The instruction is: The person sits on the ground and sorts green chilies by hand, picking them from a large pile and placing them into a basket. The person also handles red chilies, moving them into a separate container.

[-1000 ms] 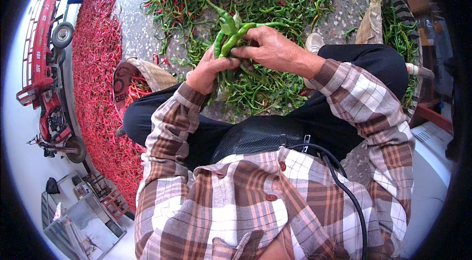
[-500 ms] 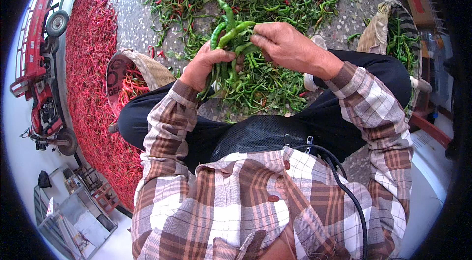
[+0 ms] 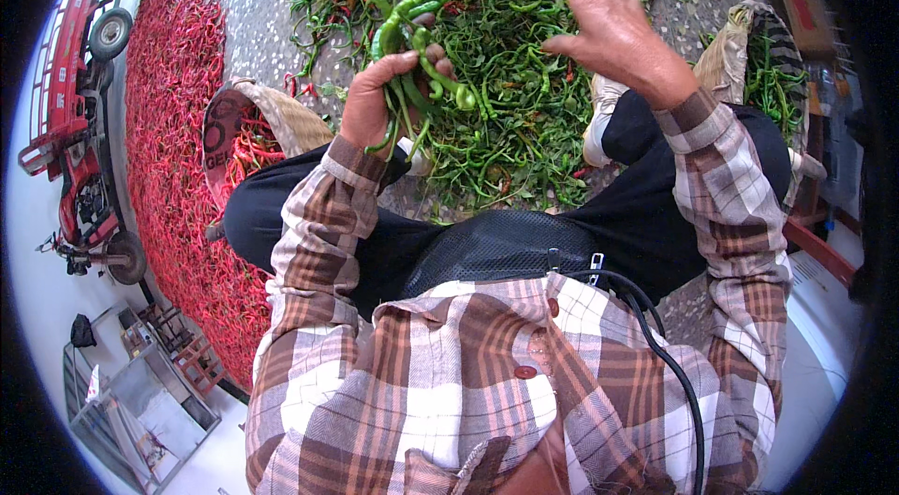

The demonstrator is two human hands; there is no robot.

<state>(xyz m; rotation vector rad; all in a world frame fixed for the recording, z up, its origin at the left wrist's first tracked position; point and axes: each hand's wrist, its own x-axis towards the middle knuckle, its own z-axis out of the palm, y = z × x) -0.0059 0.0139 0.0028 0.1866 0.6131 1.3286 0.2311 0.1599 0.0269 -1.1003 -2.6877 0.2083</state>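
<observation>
A bunch of long green chili peppers (image 3: 389, 34) is gripped in my left hand (image 3: 367, 103), the thumb pressed across it and stems and tips sticking out above and below. My right hand (image 3: 618, 38) is apart from the bunch, to its right, with fingers and thumb spread and slightly blurred. It is over the pile of green chili peppers (image 3: 520, 144) and leaves on the floor between my legs. A bit of green shows by its fingertips; I cannot tell whether they touch it.
By my left knee stands a sack (image 3: 292, 125) holding red peppers. Another sack (image 3: 723, 64), by my right knee, holds green ones. A wide bed of red chili peppers (image 3: 173, 130) covers the floor at left, with a red cargo tricycle (image 3: 70, 102) beyond it.
My right hand has left the bunch, moved right and away from me, and spread its fingers. The left hand keeps the peppers, moved slightly left.
</observation>
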